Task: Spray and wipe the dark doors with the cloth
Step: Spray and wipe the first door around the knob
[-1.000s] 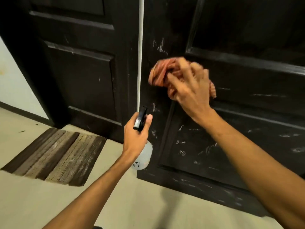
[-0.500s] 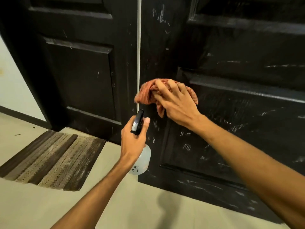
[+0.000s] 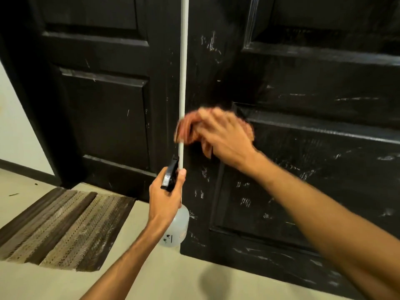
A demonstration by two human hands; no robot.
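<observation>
Forearms reaching in from the bottom edge, left lower and nearer, right higher and stretched toward the wood

Left hand (image 3: 165, 194) nearest, fingers curled round the black trigger head of the spray bottle (image 3: 177, 227), thumb up beside the nozzle, pale body hanging below the fist just in front of the right door's bottom corner; same place and same hold as half a second back, nozzle aimed at the door but idle as far as can be judged

Right hand (image 3: 223, 135) further on, smeared by motion, fingers bunched over the reddish cloth (image 3: 186, 131) and pressing it to the right door (image 3: 303, 169); exact lie of each finger not readable through the blur

Cloth now at that door's left stile, its edge overlapping the pale strip (image 3: 183, 83) between the two leaves; up on the middle rail a second ago, then down and leftward, and now at the very edge, so probably a sweeping stroke along the stile

Whitish scuffs and streaks below the cloth, on the lower panel and bottom rail, hence plenty left to wipe low down

Left door (image 3: 104, 115) further back, with only fine scratches, no cloth near it, probably the later half of the job

Striped mat (image 3: 58, 226) on the floor before it
</observation>
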